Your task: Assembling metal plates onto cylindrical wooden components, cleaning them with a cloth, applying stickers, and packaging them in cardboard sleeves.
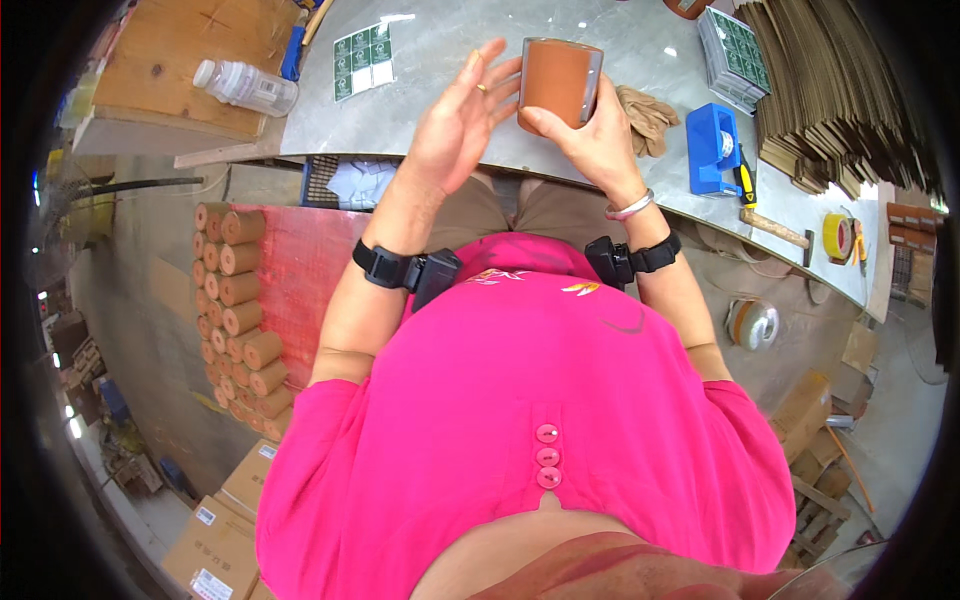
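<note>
My right hand (592, 137) is closed around a clear glass jar (558, 80) filled with brown-orange material, held up over the grey worktable (450, 40). Its thumb lies across the lower front of the jar, and the other fingers are mostly hidden behind it. To the left of the jar is my left hand (455, 130), open, palm turned up, fingers stretched out and apart. Its fingertips come close to the jar's left side; whether they touch it I cannot tell. A sheet of green and white labels (364, 62) lies flat to the left. Beige gloves (650, 120) lie just right of my right hand.
At right are a blue tape dispenser (712, 150), yellow-black cutter (746, 180), hammer (775, 224), yellow tape roll (838, 238), stacked label sheets (738, 55) and cardboard dividers (835, 90). A plastic bottle (250, 87) lies on a wooden box (200, 40). Brown-orange cylinders (240, 290) are stacked lower left.
</note>
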The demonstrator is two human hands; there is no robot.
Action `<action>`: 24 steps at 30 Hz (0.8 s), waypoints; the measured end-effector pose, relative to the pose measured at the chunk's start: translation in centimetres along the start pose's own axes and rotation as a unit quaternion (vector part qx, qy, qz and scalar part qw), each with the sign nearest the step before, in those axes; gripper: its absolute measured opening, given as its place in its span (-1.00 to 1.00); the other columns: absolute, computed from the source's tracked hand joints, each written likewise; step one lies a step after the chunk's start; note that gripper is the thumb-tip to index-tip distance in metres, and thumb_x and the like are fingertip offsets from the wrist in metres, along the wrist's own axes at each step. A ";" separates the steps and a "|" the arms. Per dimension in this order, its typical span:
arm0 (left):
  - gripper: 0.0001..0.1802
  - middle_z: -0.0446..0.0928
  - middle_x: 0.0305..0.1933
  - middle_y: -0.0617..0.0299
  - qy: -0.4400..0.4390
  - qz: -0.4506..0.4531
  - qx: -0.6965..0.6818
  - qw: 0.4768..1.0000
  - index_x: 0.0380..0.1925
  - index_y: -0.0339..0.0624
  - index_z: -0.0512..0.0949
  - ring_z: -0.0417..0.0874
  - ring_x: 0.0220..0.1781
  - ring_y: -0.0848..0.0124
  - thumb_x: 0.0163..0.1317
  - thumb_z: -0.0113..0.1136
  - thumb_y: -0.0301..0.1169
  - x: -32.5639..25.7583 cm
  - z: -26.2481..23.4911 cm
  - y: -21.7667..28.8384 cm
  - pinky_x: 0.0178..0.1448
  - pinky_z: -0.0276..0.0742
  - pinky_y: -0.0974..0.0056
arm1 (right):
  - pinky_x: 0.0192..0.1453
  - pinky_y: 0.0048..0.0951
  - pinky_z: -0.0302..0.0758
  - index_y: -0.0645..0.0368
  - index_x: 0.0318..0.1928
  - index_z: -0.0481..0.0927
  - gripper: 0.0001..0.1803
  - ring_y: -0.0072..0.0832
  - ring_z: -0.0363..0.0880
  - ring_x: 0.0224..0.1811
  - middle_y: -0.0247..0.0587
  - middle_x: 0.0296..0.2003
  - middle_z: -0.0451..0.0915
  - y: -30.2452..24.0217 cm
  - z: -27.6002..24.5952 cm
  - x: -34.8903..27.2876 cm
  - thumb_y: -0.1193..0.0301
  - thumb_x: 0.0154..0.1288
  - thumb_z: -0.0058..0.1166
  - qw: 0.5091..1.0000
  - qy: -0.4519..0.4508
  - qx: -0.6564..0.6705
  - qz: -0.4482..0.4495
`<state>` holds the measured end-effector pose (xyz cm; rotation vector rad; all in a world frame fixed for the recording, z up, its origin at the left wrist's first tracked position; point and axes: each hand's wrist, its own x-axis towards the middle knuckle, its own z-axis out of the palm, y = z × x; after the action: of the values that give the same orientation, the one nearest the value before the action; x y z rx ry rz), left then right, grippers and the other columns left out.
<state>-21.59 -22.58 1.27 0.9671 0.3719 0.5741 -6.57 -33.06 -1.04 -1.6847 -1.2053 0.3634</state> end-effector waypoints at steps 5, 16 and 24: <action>-0.25 0.23 0.44 0.03 -0.027 -0.086 -0.128 0.988 0.43 -0.23 0.13 0.28 0.45 0.16 0.48 -0.16 0.10 0.5 -1.5 -0.9 0.47 0.23 -0.01 | 0.26 -0.35 0.40 0.33 0.28 0.33 -0.32 -0.42 0.42 0.21 -0.02 0.13 0.50 0.2 0.3 -1.3 0.10 0.34 0.11 0.948 -0.030 0.309 0.063; -0.45 0.37 0.35 0.12 0.033 0.020 -0.121 0.992 0.39 -0.18 0.24 0.33 0.42 0.29 0.53 -0.12 -0.13 0.9 -1.8 -2.0 0.45 0.28 0.02 | 0.19 -0.30 0.46 0.29 0.29 0.34 -0.22 -0.35 0.52 0.12 -0.04 0.06 0.55 1.4 0.9 0.5 0.11 0.21 0.34 0.988 -0.083 0.124 0.037; -0.38 0.30 0.42 -0.06 0.100 0.059 0.053 0.992 0.39 -0.22 0.25 0.31 0.44 0.14 0.44 0.07 -0.15 1.0 -7.3 0.1 0.48 0.21 0.08 | 0.13 -0.30 0.53 0.33 0.21 0.36 -0.15 -0.32 0.60 0.06 -0.02 0.04 0.59 0.8 2.2 1.4 0.18 0.01 0.52 0.999 -0.040 0.020 0.020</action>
<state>-24.73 -17.09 -2.55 1.0411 0.5302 0.7679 -7.03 -30.71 -2.31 -1.6753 -1.2171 0.4801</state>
